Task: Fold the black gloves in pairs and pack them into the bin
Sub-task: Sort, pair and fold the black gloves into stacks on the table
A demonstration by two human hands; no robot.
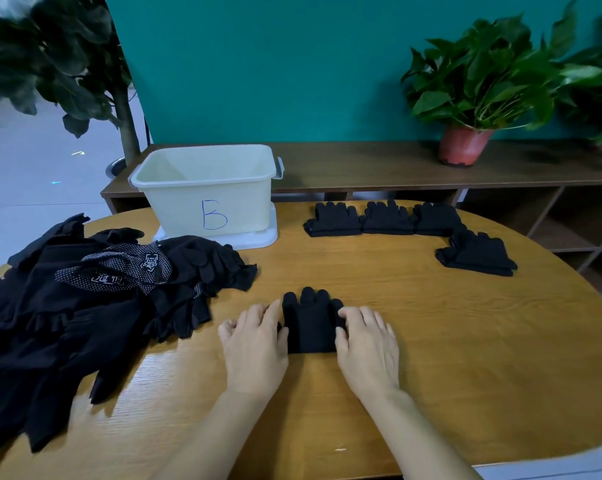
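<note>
A view from above looks down on an oval wooden table (431,341). At the lower centre, a folded pair of black gloves (311,327) lies flat with its fingertips pointing toward the top of the frame. The person's left hand (254,344) and right hand (368,344) rest palm down on either side of it, set apart with the pair between them. The fingers are fairly straight and touch its left and right edges, with the thumbs against its sides. A large pile of loose black gloves (84,306) fills the left of the frame, some with white dotted palms. Above the pile, at upper centre left, stands a cream bin (174,209) marked with a blue letter B, sitting on a white lid (258,239). Four folded pairs (387,218) lie at the upper right of the table, three in a row and one just below the right end. Behind are a low wooden shelf (361,164), a teal wall (275,64) and a potted plant (464,145).
</note>
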